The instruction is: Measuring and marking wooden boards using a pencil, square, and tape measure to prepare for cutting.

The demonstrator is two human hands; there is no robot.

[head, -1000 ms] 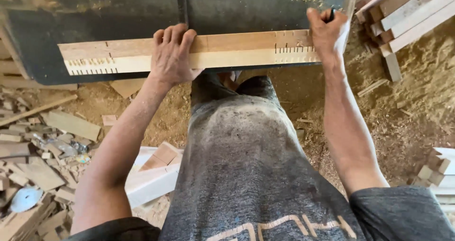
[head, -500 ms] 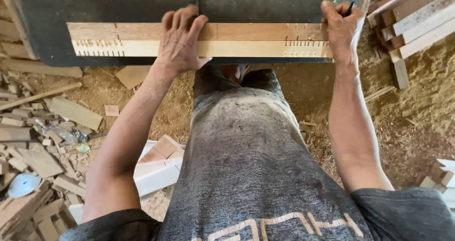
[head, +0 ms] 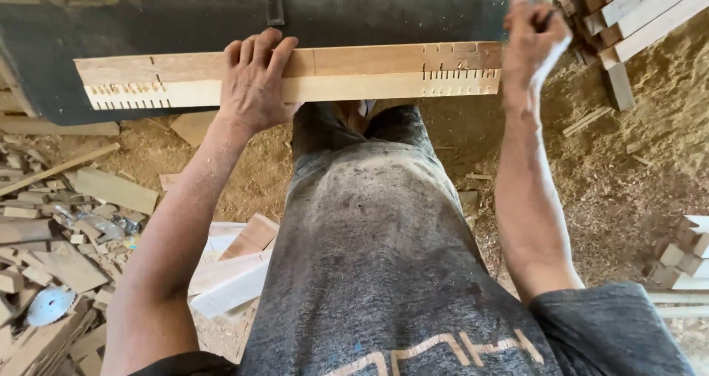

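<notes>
Two hands at work. Left hand [head: 252,80]: palm flat, fingers spread, pressing two stacked wooden strips [head: 347,73] with pencil tick marks against the dark tabletop [head: 384,10]; best kept firm so edges stay flush. Right hand [head: 533,40]: blurred, curled around a dark pencil-like thing at the strips' right end.

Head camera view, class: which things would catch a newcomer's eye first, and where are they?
The long wooden boards with rows of small notches lie across the dark bench at the top, the left hand pressing flat on them. The right hand, blurred, is closed at their right end. Offcuts litter the sawdust floor, lower left.
</notes>
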